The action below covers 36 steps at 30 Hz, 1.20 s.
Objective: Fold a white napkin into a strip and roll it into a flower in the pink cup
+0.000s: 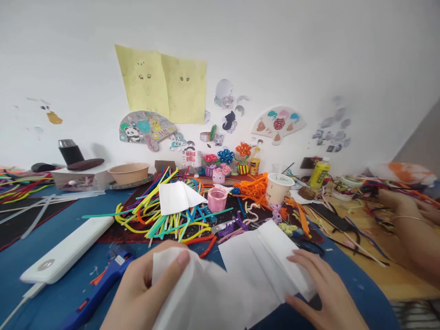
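A partly unfolded white tissue [220, 288] spans the space between my two hands, low in front of me. My left hand [147, 284] pinches its near left part, thumb on top. On the right, my right hand [316, 284] grips the folded, layered end, fingers over it and thumb along the lower edge. Just beyond the tissue lie a pair of scissors [222, 228], partly covered, and red pipe cleaners [208, 246]. A pink ribbed cup [217, 200] stands farther back, beside a folded white paper [178, 198] resting on many colourful pipe cleaners [161, 229].
At left are a blue glue gun [103, 284] and a white power bank [68, 250] with a cable. A paper cup [278, 188], orange pipe cleaners [252, 190] and a yellow-green bottle [319, 173] stand behind. Another person's arm [414, 224] reaches in at right.
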### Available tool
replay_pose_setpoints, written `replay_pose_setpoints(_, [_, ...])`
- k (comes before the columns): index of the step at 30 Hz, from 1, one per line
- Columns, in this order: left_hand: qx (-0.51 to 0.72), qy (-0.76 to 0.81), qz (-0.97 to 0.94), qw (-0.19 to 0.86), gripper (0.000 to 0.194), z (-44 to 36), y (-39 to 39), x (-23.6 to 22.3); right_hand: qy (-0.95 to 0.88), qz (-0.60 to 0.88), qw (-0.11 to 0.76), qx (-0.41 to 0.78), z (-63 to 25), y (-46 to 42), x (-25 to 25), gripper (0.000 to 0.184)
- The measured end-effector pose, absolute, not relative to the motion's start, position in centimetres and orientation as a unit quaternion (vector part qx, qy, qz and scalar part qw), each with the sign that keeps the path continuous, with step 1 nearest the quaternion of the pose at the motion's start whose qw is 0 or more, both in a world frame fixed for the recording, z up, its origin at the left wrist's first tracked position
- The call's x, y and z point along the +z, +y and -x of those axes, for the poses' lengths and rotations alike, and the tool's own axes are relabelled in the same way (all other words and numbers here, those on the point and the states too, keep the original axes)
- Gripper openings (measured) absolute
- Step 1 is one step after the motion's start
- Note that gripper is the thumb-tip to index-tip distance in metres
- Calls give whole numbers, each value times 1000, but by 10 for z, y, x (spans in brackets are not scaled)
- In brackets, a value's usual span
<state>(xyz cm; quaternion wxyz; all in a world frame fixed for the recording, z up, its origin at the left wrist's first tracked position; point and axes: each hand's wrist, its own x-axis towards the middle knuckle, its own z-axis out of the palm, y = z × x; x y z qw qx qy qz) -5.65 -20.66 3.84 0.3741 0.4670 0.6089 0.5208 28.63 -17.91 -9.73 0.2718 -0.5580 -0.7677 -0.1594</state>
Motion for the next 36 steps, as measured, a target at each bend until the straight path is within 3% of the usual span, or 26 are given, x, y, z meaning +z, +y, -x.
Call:
replay_pose_setpoints(5, [445,695,-523,214,42,69,-188,3,-837,445,209,-241,-270,-173,-91,83])
replay_pose_setpoints(9, [288,763,-561,140,37,66,-181,-13,-875,331,204,-287,-244,-167,-90,76])
replay_pose_setpoints(13, [144,797,-582,70,39,56,-177,-10,-863,335,227,-301,-220,-164,-102,65])
replay_pose_setpoints(16, [144,780,-608,38,36,54,-166,-3,-846,384,223,-296,-206,-168,-113,67])
replay_pose_setpoints(21, [132,776,-615,-40,34,54,-141,12,-807,496,225,-228,-178,-178,-117,101])
replay_pose_setpoints(25, [125,767,-614,-139,36,51,-145,8,-781,528,257,-211,-161,-177,-117,92])
replay_pose_setpoints(29, [183,605,-707,-317,38,49,-171,-23,-743,556,319,-191,-152,-170,-117,77])
replay_pose_setpoints(32, [157,492,-800,-306,36,53,-187,-49,-737,554,344,-176,-145,-168,-114,74])
replay_pose_setpoints(36, [120,427,-841,-308,61,63,-194,-64,-764,530,328,-165,-132,-170,-109,83])
